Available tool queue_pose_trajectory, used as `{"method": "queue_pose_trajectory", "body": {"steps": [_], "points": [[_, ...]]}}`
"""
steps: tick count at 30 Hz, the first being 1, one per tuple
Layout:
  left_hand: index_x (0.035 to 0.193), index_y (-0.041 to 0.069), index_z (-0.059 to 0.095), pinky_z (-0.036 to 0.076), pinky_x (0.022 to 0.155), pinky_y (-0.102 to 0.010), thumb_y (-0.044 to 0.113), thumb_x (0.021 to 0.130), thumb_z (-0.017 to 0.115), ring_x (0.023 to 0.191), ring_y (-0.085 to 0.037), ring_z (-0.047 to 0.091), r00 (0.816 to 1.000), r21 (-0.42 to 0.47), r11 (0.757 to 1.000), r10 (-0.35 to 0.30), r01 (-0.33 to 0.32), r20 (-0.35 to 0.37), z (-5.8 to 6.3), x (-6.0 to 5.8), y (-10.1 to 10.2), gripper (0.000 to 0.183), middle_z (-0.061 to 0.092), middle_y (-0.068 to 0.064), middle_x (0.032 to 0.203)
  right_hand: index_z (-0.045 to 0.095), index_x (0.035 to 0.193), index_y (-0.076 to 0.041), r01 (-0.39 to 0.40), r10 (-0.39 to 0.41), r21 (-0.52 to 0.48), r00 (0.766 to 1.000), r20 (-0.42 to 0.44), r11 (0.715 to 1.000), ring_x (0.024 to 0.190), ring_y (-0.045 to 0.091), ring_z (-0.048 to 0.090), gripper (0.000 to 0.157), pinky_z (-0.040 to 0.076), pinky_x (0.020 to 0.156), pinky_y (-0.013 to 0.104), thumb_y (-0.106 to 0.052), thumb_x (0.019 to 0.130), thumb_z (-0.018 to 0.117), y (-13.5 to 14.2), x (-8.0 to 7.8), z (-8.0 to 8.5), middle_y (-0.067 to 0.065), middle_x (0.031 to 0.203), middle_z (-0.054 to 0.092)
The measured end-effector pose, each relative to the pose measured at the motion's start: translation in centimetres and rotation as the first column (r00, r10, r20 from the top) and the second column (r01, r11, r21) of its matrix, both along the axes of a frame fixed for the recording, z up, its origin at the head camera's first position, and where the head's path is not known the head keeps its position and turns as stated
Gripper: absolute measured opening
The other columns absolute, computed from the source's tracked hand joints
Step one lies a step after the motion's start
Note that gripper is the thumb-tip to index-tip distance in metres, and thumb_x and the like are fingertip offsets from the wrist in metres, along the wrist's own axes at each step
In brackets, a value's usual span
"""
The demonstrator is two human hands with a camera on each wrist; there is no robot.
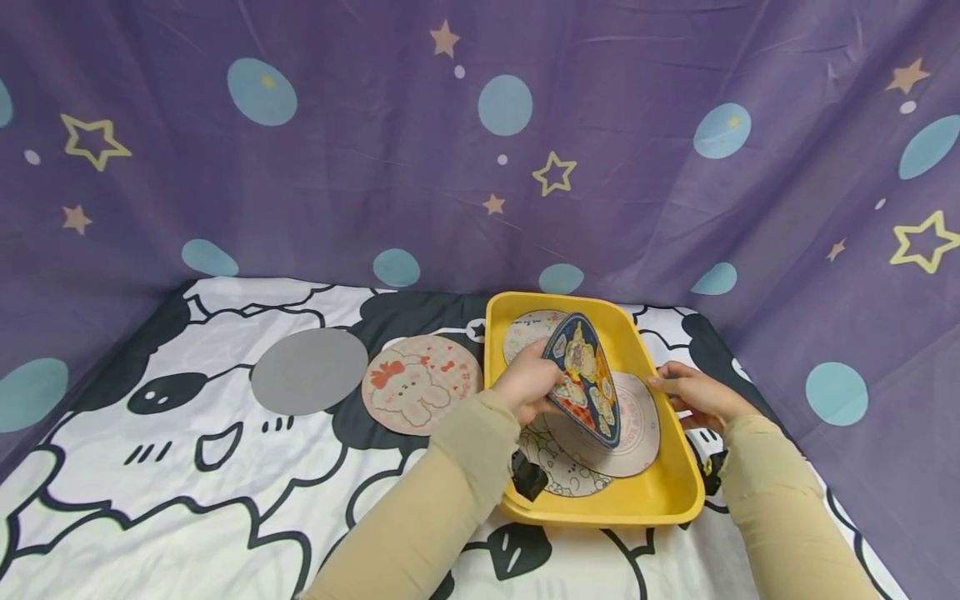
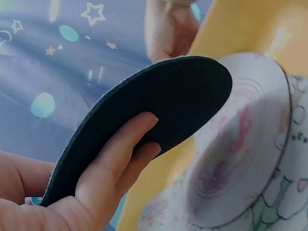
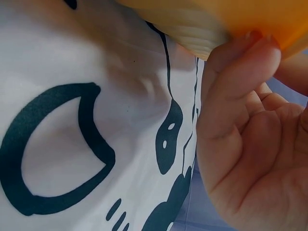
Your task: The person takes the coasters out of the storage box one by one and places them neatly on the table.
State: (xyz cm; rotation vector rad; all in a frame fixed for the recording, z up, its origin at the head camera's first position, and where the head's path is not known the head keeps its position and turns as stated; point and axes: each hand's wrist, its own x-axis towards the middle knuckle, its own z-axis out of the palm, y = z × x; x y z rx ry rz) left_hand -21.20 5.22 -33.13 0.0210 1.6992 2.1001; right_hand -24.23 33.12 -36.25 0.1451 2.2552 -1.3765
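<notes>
My left hand (image 1: pixel 528 379) pinches a round mat (image 1: pixel 588 371) with a dark blue cartoon print, held tilted and bent above a yellow tray (image 1: pixel 641 504). In the left wrist view the mat's plain black underside (image 2: pixel 178 91) faces the camera, with fingers spread along it. At the tray's right rim, my right hand (image 1: pixel 697 392) grips the edge, thumb on top. The right wrist view has its fingers (image 3: pixel 245 72) against the tray's outer side. Inside the tray lie a pink round mat (image 1: pixel 637 425), a white cartoon mat (image 1: pixel 573 479) partly under it, and a pale flowered mat (image 1: pixel 521 333).
Left of the tray, a pink bunny mat (image 1: pixel 420 387) and a plain grey round mat (image 1: pixel 309 371) lie flat on the black-and-white cartoon cloth (image 1: pixel 187 533). A purple curtain (image 1: pixel 337 192) with stars hangs behind.
</notes>
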Motion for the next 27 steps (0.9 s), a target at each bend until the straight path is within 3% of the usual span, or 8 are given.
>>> {"method": "queue_pose_trajectory", "body": {"steps": [10, 16, 27], "points": [[0.147, 0.015, 0.044, 0.055, 0.084, -0.045, -0.013, 0.089, 0.041, 0.101, -0.027, 0.063, 1.0, 0.136, 0.991, -0.001, 0.001, 0.003, 1.3, 0.0, -1.0, 0.065, 0.06, -0.022, 0.126, 0.045, 0.105, -0.009, -0.004, 0.004, -0.007, 1.0, 0.003, 1.0, 0.076, 0.012, 0.067, 0.023, 0.061, 0.067, 0.032, -0.031, 0.102, 0.053, 0.0, -0.1, 0.0, 0.003, 0.092, 0.063], [0.149, 0.022, 0.042, 0.056, 0.078, -0.038, -0.013, 0.089, 0.044, 0.097, -0.023, 0.062, 0.999, 0.144, 0.989, 0.032, -0.034, 0.019, 2.3, 0.3, -2.3, 0.069, 0.061, -0.015, 0.122, 0.045, 0.105, -0.009, -0.008, 0.008, -0.021, 1.0, 0.007, 1.0, 0.074, 0.012, 0.066, 0.022, 0.061, 0.066, 0.032, -0.03, 0.103, 0.052, 0.3, 0.2, -0.3, 0.002, 0.09, 0.062], [0.148, 0.017, 0.042, 0.057, 0.082, -0.037, -0.014, 0.09, 0.044, 0.103, -0.024, 0.063, 0.995, 0.213, 0.972, 0.1, -0.097, -0.003, 3.4, 0.6, -4.7, 0.066, 0.059, -0.019, 0.131, 0.044, 0.106, -0.008, -0.022, 0.022, -0.004, 1.0, -0.003, 1.0, 0.075, 0.013, 0.067, 0.024, 0.061, 0.066, 0.031, -0.031, 0.103, 0.052, 0.1, 0.1, -0.2, 0.002, 0.09, 0.062]]}}
